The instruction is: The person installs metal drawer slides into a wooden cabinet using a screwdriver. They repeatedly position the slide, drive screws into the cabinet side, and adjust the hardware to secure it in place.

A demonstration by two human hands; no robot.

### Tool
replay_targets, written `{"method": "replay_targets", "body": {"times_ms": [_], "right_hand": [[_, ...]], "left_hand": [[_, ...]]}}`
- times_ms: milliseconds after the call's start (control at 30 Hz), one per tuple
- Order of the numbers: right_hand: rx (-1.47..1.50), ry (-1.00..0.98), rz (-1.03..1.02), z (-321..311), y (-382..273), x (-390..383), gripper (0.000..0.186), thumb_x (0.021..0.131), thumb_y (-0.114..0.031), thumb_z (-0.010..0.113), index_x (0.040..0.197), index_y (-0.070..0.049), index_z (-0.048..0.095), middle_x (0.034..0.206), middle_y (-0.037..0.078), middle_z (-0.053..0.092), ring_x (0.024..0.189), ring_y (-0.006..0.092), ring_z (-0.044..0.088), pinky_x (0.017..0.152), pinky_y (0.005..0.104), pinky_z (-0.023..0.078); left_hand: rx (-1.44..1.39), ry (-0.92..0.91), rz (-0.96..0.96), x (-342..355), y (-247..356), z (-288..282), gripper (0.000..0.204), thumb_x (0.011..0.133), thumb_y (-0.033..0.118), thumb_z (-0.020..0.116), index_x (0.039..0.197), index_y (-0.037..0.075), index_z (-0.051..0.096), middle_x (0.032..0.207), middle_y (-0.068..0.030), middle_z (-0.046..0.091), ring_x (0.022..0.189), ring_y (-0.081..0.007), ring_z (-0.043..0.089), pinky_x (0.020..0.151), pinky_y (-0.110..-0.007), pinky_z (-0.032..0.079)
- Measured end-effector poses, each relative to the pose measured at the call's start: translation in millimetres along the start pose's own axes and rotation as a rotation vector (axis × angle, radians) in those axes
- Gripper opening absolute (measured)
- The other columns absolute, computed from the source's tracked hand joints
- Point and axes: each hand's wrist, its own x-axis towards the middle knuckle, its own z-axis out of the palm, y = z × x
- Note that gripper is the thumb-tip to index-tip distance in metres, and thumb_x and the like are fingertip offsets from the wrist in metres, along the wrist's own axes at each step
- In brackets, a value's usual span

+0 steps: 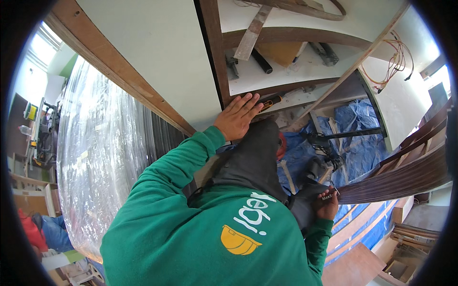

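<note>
The person's left hand (238,117) lies near the middle of the frame with its palm down and its fingers extended, clasping nothing, against the lower corner of a dark-edged shelf unit (298,34). Just beside its fingertips, slightly right of centre, an orange-and-black handle (271,102) lies at a slant; whether the fingers touch it cannot be told. The right hand (327,206), right of centre and lower down, has its fingers bent around a dark object (326,198) with pale lettering, mostly hidden, so its kind cannot be told

On the shelves at the upper middle of the frame lie a flat worn strip (253,33), slanting across the shelf edge, and a short black bar (261,61). A smooth pale panel (152,52) fills the upper left, bordered by a curved wooden edge (114,66). Below it, at the left, stands a bulky form in clear plastic wrap (102,157). Orange cables (396,62) hang at the upper right, above a crumpled blue sheet (355,119); a dark curved panel (400,174) reaches from the right edge towards the right hand
</note>
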Motion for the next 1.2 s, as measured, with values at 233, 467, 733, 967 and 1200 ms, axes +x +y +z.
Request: {"method": "replay_targets", "body": {"times_ms": [233, 467, 733, 967, 1200], "right_hand": [[0.074, -0.025, -0.012, -9, 2, 1, 0.031, 0.102, -0.033, 0.053, 0.121, -0.009, 0.058, 0.091, 0.002, 0.06, 0.079, 0.0148, 0.057, 0.074, 0.0326, 0.052], [-0.122, 0.016, -0.092, -14, 1, 4, 0.032, 0.098, -0.018, 0.06, 0.127, -0.005, 0.052, 0.09, 0.003, 0.058, 0.077, 0.0147, 0.057, 0.07, 0.0312, 0.052], [-0.268, -0.042, -0.133, -27, -4, 5, 0.017, 0.09, -0.007, 0.065, 0.101, -0.008, 0.052, 0.084, 0.005, 0.056, 0.073, 0.0168, 0.057, 0.068, 0.032, 0.052], [-0.207, -0.04, -0.082, -28, -6, 7, 0.018, 0.087, -0.003, 0.066, 0.096, -0.009, 0.052, 0.081, 0.006, 0.056, 0.069, 0.0187, 0.057, 0.066, 0.034, 0.054], [-0.221, 0.016, -0.093, -30, -4, 6, 0.012, 0.09, -0.008, 0.064, 0.094, -0.009, 0.053, 0.078, 0.006, 0.057, 0.067, 0.0184, 0.057, 0.066, 0.0338, 0.054]], "left_hand": [[-0.062, -0.2, -0.048, -1, 1, -7, 0.057, 0.087, 0.026, 0.063, 0.14, 0.009, 0.05, 0.16, -0.017, 0.024, 0.147, -0.0346, 0.025, 0.119, -0.053, 0.016], [-0.063, -0.527, -0.257, -24, 35, -1, 0.039, 0.09, 0.027, 0.059, 0.123, 0.006, 0.064, 0.152, -0.0154, 0.039, 0.138, -0.0333, 0.04, 0.119, -0.053, 0.019], [-0.643, -0.621, -0.574, -51, 82, 26, 0.076, 0.09, 0.046, 0.06, 0.152, 0.011, 0.033, 0.158, -0.0208, 0.027, 0.142, -0.0439, 0.031, 0.116, -0.054, 0.028], [-0.513, -0.783, -0.258, -23, 110, -2, 0.06, 0.09, 0.048, 0.061, 0.137, 0.011, 0.055, 0.154, -0.0196, 0.035, 0.141, -0.0414, 0.033, 0.111, -0.049, 0.036], [-1.111, -0.285, -0.324, -5, 127, 24, 0.029, 0.093, 0.031, 0.062, 0.086, 0.005, 0.074, 0.078, -0.0078, 0.071, 0.07, -0.022, 0.065, 0.067, -0.038, 0.049]]}}
